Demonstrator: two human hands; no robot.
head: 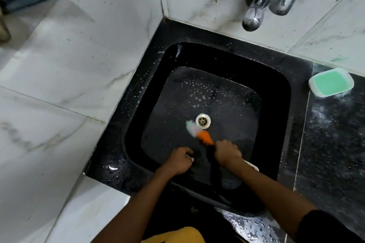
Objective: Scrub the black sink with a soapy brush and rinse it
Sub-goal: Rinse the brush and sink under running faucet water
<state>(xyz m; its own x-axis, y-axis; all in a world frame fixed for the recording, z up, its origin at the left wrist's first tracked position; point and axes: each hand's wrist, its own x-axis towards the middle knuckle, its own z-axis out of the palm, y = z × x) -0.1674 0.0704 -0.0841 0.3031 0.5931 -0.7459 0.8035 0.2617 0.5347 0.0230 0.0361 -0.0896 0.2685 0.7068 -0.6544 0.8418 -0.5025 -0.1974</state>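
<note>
While right hand [227,154] grips brush [204,137], bristles beside drain [203,121]

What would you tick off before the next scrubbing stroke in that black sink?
1. Right hand grips the brush: ok.
2. Bristles rest on the sink floor beside the drain: ok.
3. Suds on the floor: ok, foam spots show.
4. Tap off while scrubbing: ok, no stream visible.
5. What the left hand holds: cannot tell, something dark and blurred.
6. Soap dish on the counter: ok.
</note>
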